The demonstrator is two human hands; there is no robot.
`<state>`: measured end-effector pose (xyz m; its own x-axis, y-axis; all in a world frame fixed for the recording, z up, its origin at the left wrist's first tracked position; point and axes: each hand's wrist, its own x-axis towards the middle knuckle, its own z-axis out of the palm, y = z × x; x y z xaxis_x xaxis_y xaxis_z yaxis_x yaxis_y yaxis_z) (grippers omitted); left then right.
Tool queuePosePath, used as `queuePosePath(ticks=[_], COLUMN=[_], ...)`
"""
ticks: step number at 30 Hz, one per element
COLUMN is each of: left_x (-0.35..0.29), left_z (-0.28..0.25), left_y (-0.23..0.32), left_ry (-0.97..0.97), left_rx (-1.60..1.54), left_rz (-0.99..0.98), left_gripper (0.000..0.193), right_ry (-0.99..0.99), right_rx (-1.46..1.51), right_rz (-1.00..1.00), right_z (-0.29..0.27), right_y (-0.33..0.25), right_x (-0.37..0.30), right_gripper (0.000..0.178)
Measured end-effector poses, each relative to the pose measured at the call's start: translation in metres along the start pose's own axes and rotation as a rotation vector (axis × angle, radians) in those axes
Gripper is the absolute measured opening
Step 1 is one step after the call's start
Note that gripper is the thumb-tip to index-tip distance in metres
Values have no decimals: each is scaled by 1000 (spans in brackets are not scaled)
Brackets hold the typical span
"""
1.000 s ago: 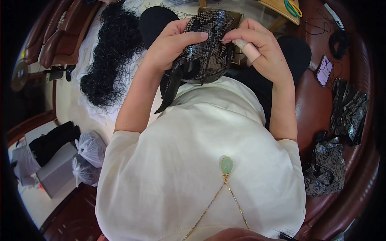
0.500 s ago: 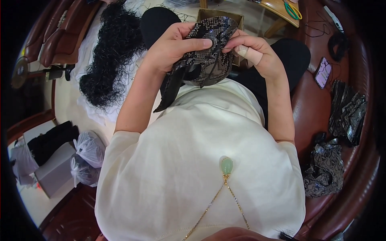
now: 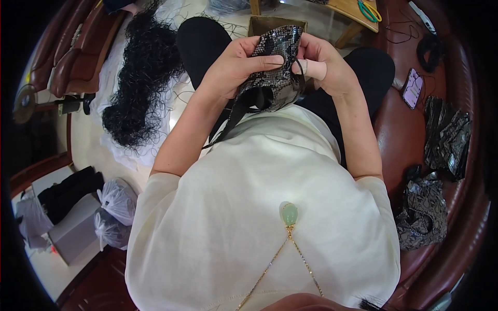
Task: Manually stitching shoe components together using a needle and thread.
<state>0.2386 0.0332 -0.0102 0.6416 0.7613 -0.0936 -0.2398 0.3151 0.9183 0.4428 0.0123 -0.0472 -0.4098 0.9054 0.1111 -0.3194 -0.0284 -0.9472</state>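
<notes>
Above my lap I hold a small piece of glossy black-and-grey snakeskin-print material [image 3: 272, 78], with a black strap [image 3: 237, 115] hanging down from its lower left. My left hand [image 3: 236, 67] grips its left side, thumb laid across the front and fingers behind. At its right edge, my right hand [image 3: 324, 65] pinches the material between thumb and fingers; a pale bandage wraps the thumb. A thin black cord [image 3: 300, 70] loops along that edge near the right thumb. What lies behind the piece is hidden.
A heap of curly black strands [image 3: 140, 83] covers white sheeting at left. On the brown leather sofa at right lie a phone [image 3: 413, 88] and two snakeskin-print pieces [image 3: 447, 135]. Beyond the knees stand an open box [image 3: 259, 26] and a wooden table [image 3: 353, 13] holding green-and-yellow-handled scissors [image 3: 369, 10].
The piece has turned and tilted in my hands, its upper edge now narrower. My right hand has moved up beside the edge, and its thumb now presses the front. My left thumb reaches further across.
</notes>
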Motion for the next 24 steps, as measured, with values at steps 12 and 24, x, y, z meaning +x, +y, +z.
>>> queuePosePath(ticks=[12, 24], left_x=[3, -25], left_z=[-12, -80], left_y=[-15, 34], left_ry=[2, 561], left_rx=[-158, -105], left_rz=[0, 389], left_gripper=[22, 19], right_ry=[200, 550], right_rx=[184, -931], right_rz=[65, -684], right_z=[9, 47], right_y=[24, -37], right_x=[5, 80], right_gripper=[24, 26])
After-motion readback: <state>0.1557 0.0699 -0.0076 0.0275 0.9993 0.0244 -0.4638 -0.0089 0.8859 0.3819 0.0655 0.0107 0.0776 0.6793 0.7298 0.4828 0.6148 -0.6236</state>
